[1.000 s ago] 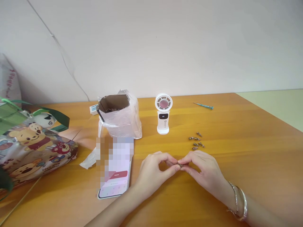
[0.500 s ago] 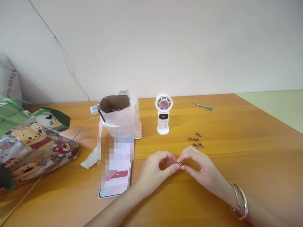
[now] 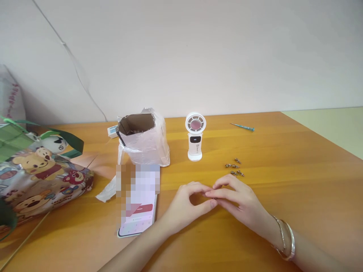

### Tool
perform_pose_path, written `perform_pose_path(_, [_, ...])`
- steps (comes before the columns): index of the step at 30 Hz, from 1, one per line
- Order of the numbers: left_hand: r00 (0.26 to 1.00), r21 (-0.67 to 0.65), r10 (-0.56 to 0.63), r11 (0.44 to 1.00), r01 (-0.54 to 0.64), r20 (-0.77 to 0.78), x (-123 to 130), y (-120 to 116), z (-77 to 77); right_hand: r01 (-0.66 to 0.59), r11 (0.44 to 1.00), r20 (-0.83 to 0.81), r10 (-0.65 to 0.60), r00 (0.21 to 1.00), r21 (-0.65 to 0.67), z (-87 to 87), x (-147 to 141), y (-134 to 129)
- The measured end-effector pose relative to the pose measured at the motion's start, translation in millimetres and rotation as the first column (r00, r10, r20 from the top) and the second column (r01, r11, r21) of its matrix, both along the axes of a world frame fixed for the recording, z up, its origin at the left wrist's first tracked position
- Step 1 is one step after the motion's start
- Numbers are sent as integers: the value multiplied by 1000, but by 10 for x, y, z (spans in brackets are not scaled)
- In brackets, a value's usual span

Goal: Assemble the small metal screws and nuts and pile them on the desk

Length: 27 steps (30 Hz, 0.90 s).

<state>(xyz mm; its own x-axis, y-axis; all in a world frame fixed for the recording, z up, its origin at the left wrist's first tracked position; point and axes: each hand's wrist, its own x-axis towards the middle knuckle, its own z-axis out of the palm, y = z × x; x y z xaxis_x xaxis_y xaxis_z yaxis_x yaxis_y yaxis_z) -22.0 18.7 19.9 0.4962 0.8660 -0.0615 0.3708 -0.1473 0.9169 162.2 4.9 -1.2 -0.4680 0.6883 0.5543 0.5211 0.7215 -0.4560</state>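
Note:
My left hand (image 3: 190, 204) and my right hand (image 3: 241, 198) meet at their fingertips above the wooden table, both in a pinch. Between the tips is a small metal screw, now almost wholly covered by the right fingers. The right index and middle fingers reach over the left fingertips. Just beyond my right hand lie several small metal screws (image 3: 235, 166) in a loose group.
A white handheld fan (image 3: 195, 145) stands upright mid-table. Left of it is an open box in plastic wrap (image 3: 147, 145), with a phone (image 3: 138, 219) in front. A teal screwdriver (image 3: 245, 127) lies at back right; a cartoon-print bag (image 3: 53, 177) fills the left.
My right fingers have shifted across the left fingertips and now cover the small metal screw, which showed between them before. My left hand has hardly moved.

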Motion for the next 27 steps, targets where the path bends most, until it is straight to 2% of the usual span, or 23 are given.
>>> perform_pose_path(3, [999,15,38,999,-37,-27,-4,-14,-30,33,997,37,-36,999,75,-12,-19,-15])
perform_pose_path(8, [1000,6,10,1000,-10,-12,-22,-15,-44,94,994,26,-96,995,61,-12,-24,-26])
perform_pose_path(11, [1000,35,-1,999,2,-30,-32,-13,-42,127,987,22,-129,991,97,1,-12,-29])
perform_pose_path(18, [992,90,31,996,-20,-125,-49,-28,-54,80,986,70,-91,993,146,8,1,-22])
perform_pose_path(27, [997,98,46,994,-39,-68,-47,-4,-52,85,995,94,-90,991,58,27,0,-13])
